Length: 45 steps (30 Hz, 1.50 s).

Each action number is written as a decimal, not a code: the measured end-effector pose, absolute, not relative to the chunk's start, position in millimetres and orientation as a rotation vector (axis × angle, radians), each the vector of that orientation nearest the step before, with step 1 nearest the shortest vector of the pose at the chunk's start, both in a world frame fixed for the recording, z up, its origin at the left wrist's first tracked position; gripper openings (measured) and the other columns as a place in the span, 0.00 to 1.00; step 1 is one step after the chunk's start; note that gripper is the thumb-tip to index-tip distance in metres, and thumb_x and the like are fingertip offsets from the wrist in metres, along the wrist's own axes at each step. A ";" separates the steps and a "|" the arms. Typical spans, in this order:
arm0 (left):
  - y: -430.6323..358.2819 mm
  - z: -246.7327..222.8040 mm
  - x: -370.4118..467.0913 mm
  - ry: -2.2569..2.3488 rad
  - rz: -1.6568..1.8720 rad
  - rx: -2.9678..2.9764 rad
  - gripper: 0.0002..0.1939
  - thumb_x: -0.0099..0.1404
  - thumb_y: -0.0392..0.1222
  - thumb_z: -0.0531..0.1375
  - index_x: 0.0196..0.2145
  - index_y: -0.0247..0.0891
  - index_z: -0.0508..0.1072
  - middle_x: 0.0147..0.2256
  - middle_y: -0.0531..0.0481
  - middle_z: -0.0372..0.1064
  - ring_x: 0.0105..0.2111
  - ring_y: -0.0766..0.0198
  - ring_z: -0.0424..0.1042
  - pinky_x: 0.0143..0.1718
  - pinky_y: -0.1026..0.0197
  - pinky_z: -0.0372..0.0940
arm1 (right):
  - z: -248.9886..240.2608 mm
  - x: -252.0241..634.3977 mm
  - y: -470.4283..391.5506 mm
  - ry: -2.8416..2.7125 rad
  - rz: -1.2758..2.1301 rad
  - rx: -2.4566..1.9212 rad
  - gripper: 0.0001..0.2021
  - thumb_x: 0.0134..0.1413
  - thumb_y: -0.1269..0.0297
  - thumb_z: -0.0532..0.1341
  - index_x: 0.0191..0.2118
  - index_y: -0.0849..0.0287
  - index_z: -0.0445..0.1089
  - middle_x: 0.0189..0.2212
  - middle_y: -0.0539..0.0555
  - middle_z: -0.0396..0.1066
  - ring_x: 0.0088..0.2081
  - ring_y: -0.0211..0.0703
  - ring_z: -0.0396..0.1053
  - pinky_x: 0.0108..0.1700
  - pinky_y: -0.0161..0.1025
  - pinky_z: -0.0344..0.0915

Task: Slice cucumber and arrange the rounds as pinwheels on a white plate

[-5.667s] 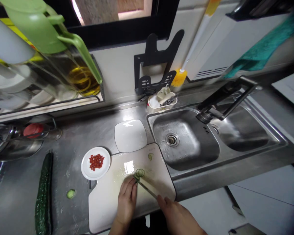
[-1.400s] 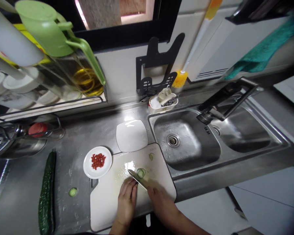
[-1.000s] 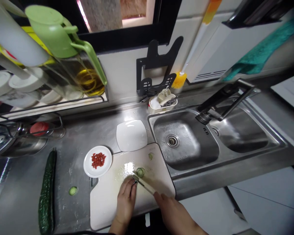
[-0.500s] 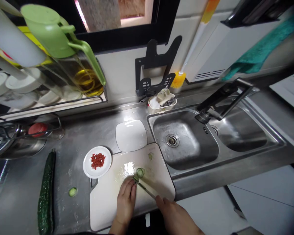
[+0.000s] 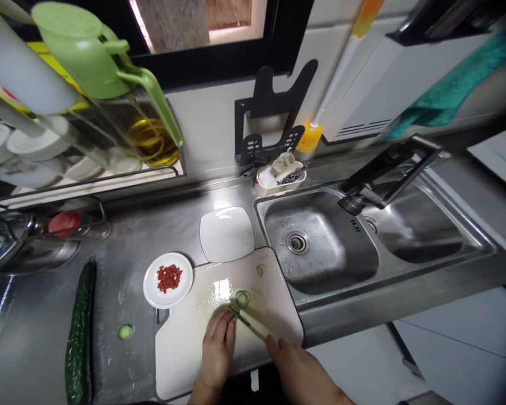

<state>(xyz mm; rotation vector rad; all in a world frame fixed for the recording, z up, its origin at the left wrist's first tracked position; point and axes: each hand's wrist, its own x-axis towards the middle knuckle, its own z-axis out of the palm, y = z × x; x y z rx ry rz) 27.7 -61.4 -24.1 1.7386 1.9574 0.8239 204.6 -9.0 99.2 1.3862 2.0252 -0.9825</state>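
Observation:
On the pale cutting board (image 5: 185, 349), my left hand (image 5: 217, 344) is closed around a small cucumber piece, mostly hidden by the fingers. My right hand (image 5: 293, 360) grips a knife (image 5: 253, 329), its blade lying against the cucumber at my left fingertips. Thin cucumber slices (image 5: 243, 298) rest just beyond the blade, and another slice (image 5: 260, 270) lies near the board's far right corner. A round white plate (image 5: 150, 285) of chopped red pieces (image 5: 169, 278) sits at the board's left corner. Behind the board is a bare square white plate (image 5: 226, 234).
A whole cucumber (image 5: 80, 337) and a cut end piece (image 5: 125, 332) lie on the steel counter at left. To the right is a double sink (image 5: 316, 242) with a black faucet (image 5: 362, 183). A rack (image 5: 88, 183) holds bottles at upper left.
The view has shifted very slightly. Both hands hold the same things in nearly the same place, with the knife still at the cucumber.

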 end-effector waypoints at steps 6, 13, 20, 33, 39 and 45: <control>-61.5 -25.3 27.2 1.962 0.828 1.733 0.11 0.65 0.39 0.53 0.41 0.39 0.73 0.43 0.46 0.73 0.46 0.60 0.71 0.49 0.54 0.69 | 97.5 200.3 -6.0 2.011 -0.983 1.365 0.23 0.49 0.84 0.44 0.45 0.61 0.68 0.36 0.58 0.74 0.36 0.48 0.73 0.32 0.35 0.63; -61.8 -27.3 27.0 1.961 0.805 1.747 0.11 0.66 0.38 0.52 0.42 0.38 0.73 0.45 0.46 0.73 0.47 0.59 0.71 0.50 0.53 0.68 | 94.3 195.6 -3.8 2.008 -0.977 1.345 0.24 0.48 0.85 0.45 0.46 0.61 0.67 0.36 0.59 0.74 0.36 0.48 0.73 0.32 0.35 0.64; -61.8 -26.1 26.5 1.951 0.799 1.806 0.11 0.66 0.38 0.52 0.42 0.38 0.73 0.44 0.46 0.73 0.47 0.59 0.71 0.50 0.54 0.68 | 76.5 192.9 -9.0 2.065 -0.928 1.345 0.23 0.50 0.83 0.44 0.47 0.60 0.66 0.37 0.58 0.74 0.36 0.47 0.73 0.33 0.36 0.65; -62.4 -28.0 27.3 1.952 0.803 1.750 0.11 0.66 0.39 0.52 0.42 0.39 0.73 0.43 0.46 0.73 0.46 0.60 0.71 0.50 0.53 0.68 | 40.7 185.5 -17.5 2.220 -0.855 1.410 0.21 0.51 0.81 0.45 0.47 0.62 0.66 0.35 0.59 0.73 0.35 0.44 0.71 0.34 0.35 0.62; -61.6 -22.9 28.5 1.956 0.815 1.692 0.12 0.66 0.40 0.52 0.42 0.39 0.73 0.43 0.46 0.73 0.46 0.59 0.71 0.50 0.52 0.68 | 47.5 195.4 -9.9 2.180 -0.895 1.385 0.24 0.48 0.82 0.45 0.49 0.59 0.66 0.36 0.56 0.73 0.37 0.44 0.71 0.36 0.35 0.63; -60.4 -19.0 29.0 1.946 0.839 1.647 0.12 0.66 0.41 0.52 0.42 0.39 0.73 0.44 0.45 0.73 0.46 0.59 0.71 0.50 0.52 0.68 | 77.1 210.6 -10.8 2.059 -0.980 1.376 0.26 0.47 0.84 0.43 0.48 0.59 0.66 0.36 0.57 0.73 0.35 0.48 0.72 0.31 0.37 0.64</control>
